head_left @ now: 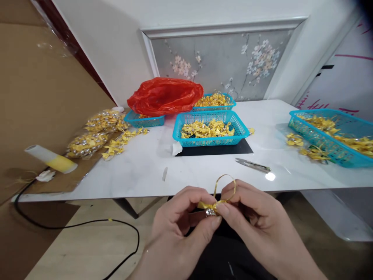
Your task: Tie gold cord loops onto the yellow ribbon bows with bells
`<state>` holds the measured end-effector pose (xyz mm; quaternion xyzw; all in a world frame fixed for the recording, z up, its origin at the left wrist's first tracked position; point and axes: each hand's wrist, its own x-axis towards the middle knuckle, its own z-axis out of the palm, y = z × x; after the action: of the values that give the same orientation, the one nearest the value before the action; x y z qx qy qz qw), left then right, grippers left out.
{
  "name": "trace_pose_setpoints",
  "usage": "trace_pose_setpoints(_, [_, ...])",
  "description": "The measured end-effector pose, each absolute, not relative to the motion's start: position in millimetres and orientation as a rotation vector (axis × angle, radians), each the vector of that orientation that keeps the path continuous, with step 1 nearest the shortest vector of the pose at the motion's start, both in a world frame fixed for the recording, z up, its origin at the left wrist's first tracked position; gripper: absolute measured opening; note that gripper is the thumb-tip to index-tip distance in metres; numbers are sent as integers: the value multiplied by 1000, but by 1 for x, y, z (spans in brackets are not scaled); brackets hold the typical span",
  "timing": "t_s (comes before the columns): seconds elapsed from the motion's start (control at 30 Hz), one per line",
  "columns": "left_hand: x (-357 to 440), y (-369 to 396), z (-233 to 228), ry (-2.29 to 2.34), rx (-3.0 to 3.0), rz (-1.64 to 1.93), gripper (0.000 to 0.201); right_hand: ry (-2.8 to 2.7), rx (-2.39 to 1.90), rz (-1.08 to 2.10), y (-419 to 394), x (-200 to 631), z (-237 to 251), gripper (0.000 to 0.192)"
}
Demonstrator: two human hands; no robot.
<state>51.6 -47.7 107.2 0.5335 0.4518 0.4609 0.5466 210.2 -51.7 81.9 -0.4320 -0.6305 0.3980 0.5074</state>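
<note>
- Left, a tube lies on cardboard.
- Near centre, the left hand pinches a ribbon before the bench's near edge.
- Close beside, the right hand clamps the same ribbon.
- Right, a basket holds yellow flowers.

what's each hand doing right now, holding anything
Left hand: closed, pinching the yellow ribbon piece with its silvery part.
Right hand: closed, pinching the same piece.
</note>
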Motion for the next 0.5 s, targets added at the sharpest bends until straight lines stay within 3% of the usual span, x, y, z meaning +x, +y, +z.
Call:
trace_pose_setpoints(0.1, [52, -48, 107, 1086, 1202, 1105, 17, -1342, -993, 1051, -47, 219, 79, 11])
trace_pose_setpoints(0.27, [54, -52, 110, 1173, 1155, 1104, 14, -828, -753, 1092, -30, 231, 74, 13])
trace_pose_setpoints(0.5, [58, -53, 112, 1208, 1229, 1125, 15, -719, -817, 1037, -16, 225, 62, 8])
